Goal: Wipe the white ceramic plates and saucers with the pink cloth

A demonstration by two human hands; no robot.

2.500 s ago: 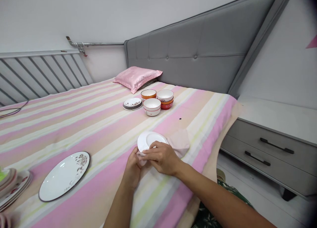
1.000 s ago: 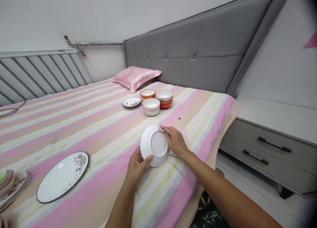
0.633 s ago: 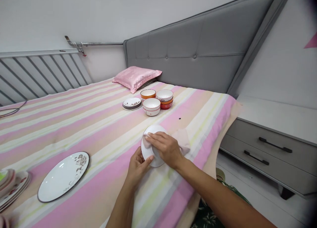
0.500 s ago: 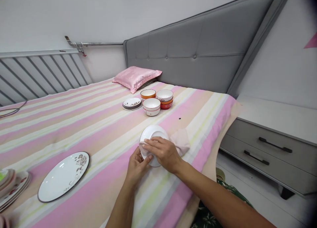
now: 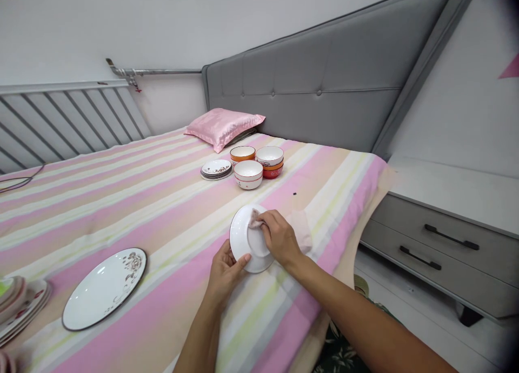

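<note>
A small white plate (image 5: 242, 233) with a dark rim is tilted above the bed, its underside with the raised foot ring facing me. My left hand (image 5: 228, 267) grips its lower left edge, thumb on the underside and fingers behind. Pinched in my right hand (image 5: 279, 237) is a pale pink cloth (image 5: 254, 220), pressed against the upper part of the plate. The rest of the cloth trails out to the right, behind my right hand.
Beyond the plate stand stacked bowls (image 5: 248, 177) and a stack of small plates (image 5: 216, 168). A large oval plate (image 5: 103, 289) lies to the left, near more stacked dishes (image 5: 24, 311). A pink pillow (image 5: 223, 125) rests by the headboard (image 5: 308, 75); a nightstand (image 5: 441, 232) stands right.
My right hand has moved slightly right, its fingers drawing from flat across the plate into a pinch, with a bunch of cloth now showing on the plate. My left hand keeps its grip.
</note>
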